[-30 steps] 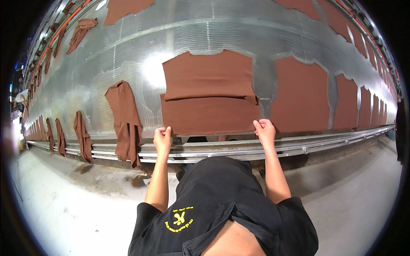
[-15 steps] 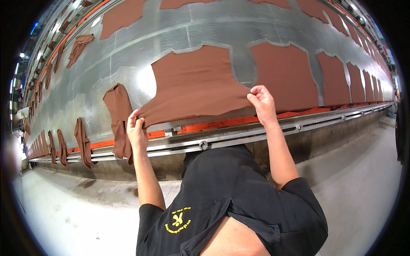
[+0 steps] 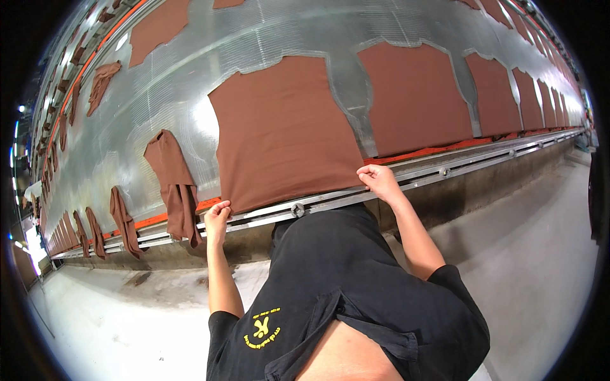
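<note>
A brown, shirt-shaped fabric panel (image 3: 289, 127) lies on the shiny metal table (image 3: 168, 101), its near edge drawn out over the table's front edge. My left hand (image 3: 218, 214) pinches the near left corner of this panel. At the near right corner, my right hand (image 3: 380, 180) holds the panel between thumb and fingers. Between the two hands the near edge runs nearly straight, and the fabric looks mostly smooth with faint creases.
A folded brown fabric piece (image 3: 171, 184) hangs over the table edge left of my left hand. Another flat brown panel (image 3: 416, 98) lies to the right, with several more beyond. A metal rail (image 3: 445, 170) and an orange strip (image 3: 413, 154) run along the front.
Both hands have come nearer to me, pulling the panel's near edge down past the orange strip. The panel has straightened from a bunched shape into a longer, flatter one.
</note>
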A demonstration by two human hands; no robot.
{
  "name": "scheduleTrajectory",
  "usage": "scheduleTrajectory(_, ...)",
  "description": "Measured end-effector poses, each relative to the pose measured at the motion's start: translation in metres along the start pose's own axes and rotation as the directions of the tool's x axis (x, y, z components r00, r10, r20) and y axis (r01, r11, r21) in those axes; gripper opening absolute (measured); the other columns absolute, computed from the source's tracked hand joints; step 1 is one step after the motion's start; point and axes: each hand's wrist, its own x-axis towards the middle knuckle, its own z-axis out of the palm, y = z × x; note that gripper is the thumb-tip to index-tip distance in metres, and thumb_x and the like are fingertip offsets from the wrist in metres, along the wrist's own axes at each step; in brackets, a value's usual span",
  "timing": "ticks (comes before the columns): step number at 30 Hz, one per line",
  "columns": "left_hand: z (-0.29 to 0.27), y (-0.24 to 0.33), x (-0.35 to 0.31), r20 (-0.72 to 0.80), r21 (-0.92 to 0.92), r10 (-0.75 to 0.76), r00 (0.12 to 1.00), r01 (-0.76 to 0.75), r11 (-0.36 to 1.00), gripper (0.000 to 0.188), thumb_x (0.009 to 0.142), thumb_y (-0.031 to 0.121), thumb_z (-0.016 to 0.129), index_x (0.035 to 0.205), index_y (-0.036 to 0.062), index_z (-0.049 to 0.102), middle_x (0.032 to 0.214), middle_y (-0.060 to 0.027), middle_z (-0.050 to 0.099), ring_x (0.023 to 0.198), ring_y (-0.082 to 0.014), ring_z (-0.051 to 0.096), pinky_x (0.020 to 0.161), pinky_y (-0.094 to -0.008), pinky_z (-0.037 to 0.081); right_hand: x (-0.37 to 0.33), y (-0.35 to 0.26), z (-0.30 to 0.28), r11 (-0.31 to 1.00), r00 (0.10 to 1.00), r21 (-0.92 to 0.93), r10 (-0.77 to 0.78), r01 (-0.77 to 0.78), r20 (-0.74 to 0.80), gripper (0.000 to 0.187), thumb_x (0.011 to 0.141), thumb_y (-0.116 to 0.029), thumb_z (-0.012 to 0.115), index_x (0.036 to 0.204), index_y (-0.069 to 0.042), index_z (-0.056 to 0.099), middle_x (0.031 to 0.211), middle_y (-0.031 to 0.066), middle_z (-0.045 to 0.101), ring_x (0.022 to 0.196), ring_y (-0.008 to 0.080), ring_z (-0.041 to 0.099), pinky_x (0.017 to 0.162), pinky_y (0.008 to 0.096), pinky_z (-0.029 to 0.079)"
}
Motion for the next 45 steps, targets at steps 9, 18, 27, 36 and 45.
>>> scheduleTrajectory(9, 0.021, 0.03, 0.024, -0.023, 0.834, 0.229, 0.973, -0.107, 0.541, 0.032, 0.09, 0.024, 0.07, 0.115, 0.0027, 0.072, 0.113, -0.0218, 0.068, 0.106, -0.0385, 0.063, 0.094, -0.0513, 0.048, 0.029, 0.009, 0.01, 0.873, 0.943, -0.467, -0.263, 0.142, -0.205, 0.023, 0.09, -0.022, 0.072, 0.101, -0.001, 0.069, 0.091, 0.0129, 0.071, 0.085, 0.0266, 0.069, 0.078, 0.0385, 0.055)
scheduleTrajectory(18, 0.146, 0.125, 0.096, 0.421, 0.79, 0.612, 0.669, -0.603, 0.115, 0.075, 0.096, 0.043, 0.065, 0.153, 0.0011, 0.038, 0.16, -0.0265, 0.03, 0.148, -0.0418, 0.03, 0.121, -0.053, 0.024, 0.11, -0.039, 0.033, 0.891, 0.787, -0.446, -0.335, 0.085, -0.519, 0.026, 0.089, -0.029, 0.076, 0.096, -0.006, 0.067, 0.093, 0.0097, 0.067, 0.081, 0.0278, 0.066, 0.072, 0.0412, 0.054)
scheduleTrajectory(27, 0.304, 0.13, 0.09, 0.76, 0.493, 0.501, 0.413, -0.869, -0.031, 0.088, 0.094, 0.063, 0.052, 0.158, 0.0048, 0.031, 0.165, -0.0222, 0.023, 0.154, -0.0376, 0.017, 0.125, -0.0527, 0.011, 0.119, -0.046, 0.027, 0.913, 0.797, -0.378, -0.342, 0.156, -0.497, 0.014, 0.088, -0.019, 0.072, 0.093, -0.009, 0.065, 0.087, 0.0088, 0.067, 0.08, 0.0298, 0.068, 0.071, 0.0434, 0.054)
scheduleTrajectory(36, 0.304, 0.115, 0.04, 0.865, 0.084, 0.476, 0.156, -0.982, 0.169, 0.068, 0.098, 0.049, 0.055, 0.147, 0.0027, 0.046, 0.151, -0.0224, 0.043, 0.148, -0.0412, 0.03, 0.124, -0.0545, 0.019, 0.139, -0.083, 0.036, 0.605, 0.66, -0.664, -0.719, 0.439, -0.219, 0.043, 0.096, -0.025, 0.066, 0.131, -0.002, 0.058, 0.132, 0.0192, 0.061, 0.125, 0.036, 0.056, 0.106, 0.0471, 0.044)
scheduleTrajectory(45, 0.088, 0.075, 0.068, -0.17, 0.665, 0.716, 0.676, -0.457, 0.59, 0.034, 0.094, 0.023, 0.07, 0.118, 0.0003, 0.065, 0.112, -0.0184, 0.066, 0.107, -0.0352, 0.063, 0.095, -0.0452, 0.049, 0.283, -0.131, 0.046, 0.02, 0.716, -0.97, -0.677, 0.244, 0.166, 0.078, 0.103, -0.058, 0.039, 0.158, -0.003, 0.03, 0.165, 0.021, 0.024, 0.154, 0.0348, 0.021, 0.125, 0.0528, 0.015)
